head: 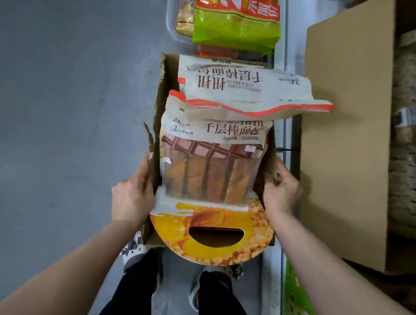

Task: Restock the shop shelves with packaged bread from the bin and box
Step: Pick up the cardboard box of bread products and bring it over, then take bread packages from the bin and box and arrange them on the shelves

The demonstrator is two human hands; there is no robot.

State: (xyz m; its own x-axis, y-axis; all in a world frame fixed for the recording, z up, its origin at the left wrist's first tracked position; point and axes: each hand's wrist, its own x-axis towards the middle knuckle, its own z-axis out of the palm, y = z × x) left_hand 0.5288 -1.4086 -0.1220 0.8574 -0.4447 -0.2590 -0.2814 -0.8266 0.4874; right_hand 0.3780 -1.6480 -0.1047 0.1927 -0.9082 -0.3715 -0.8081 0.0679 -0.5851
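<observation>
An open cardboard box with torn flaps is held above the grey floor. My left hand grips its left wall and my right hand grips its right wall. Inside lie several packs of stick bread: a chocolate pack with a clear window on top near me, and a white pack with a red edge across the far end. A round yellow card handle sticks out of the near end. Beyond the box, a clear plastic bin holds a green and red bread bag.
A large closed cardboard box stands at the right against shelves of stacked packets. A pale shelf edge runs along the right of the bin. Grey floor spreads to the left. My legs and shoes are below the box.
</observation>
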